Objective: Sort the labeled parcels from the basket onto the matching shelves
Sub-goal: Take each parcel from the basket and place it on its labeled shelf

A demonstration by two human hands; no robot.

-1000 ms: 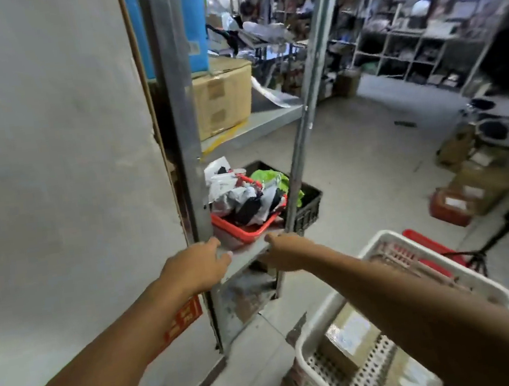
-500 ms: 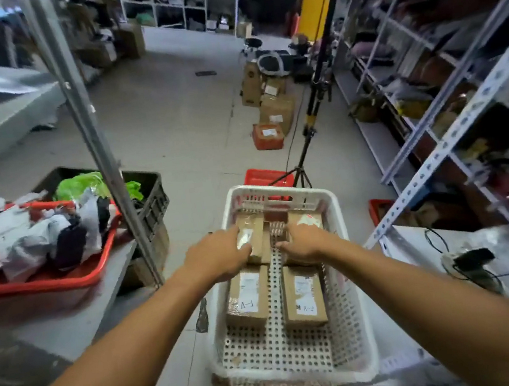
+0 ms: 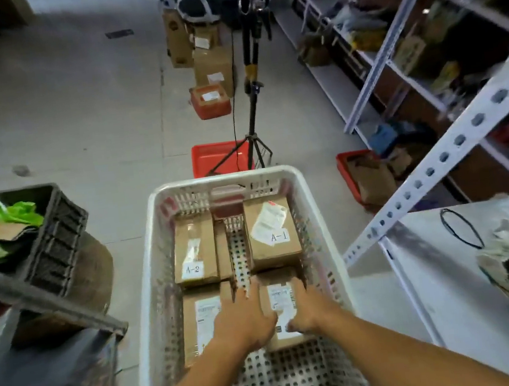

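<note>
Head view: a white perforated basket [image 3: 149, 289] sits on the floor in the aisle, holding four brown cardboard parcels in two columns. Far-left parcel [image 3: 193, 248] bears a label reading A-2; far-right parcel [image 3: 272, 232] bears a label reading A-1, with a crumpled white slip on its top. Near-left parcel [image 3: 203, 321] lies against the basket's left wall, printed label up, handwritten code not legible. Near-right parcel [image 3: 281, 305] sits just behind the A-1 parcel's near edge, touching or nearly so. Both hands are on this near-right parcel. Left hand [image 3: 246, 322] covers its left edge, fingers extended toward its far-left corner, thumb lying across its top near the printed label. Right hand [image 3: 306, 308] grips its right side, fingers curled down between the parcel and the basket's right wall, thumb on the near-right of the top face. The parcel is bracketed between the two hands; whether it is lifted off the basket floor cannot be told. Outside the basket: a black crate [image 3: 56, 233] with green plastic at left, a red bin [image 3: 220, 158] just beyond the basket's far rim with a black tripod [image 3: 252, 103] standing at it, and white metal shelving [image 3: 390, 54] along the right.
</note>
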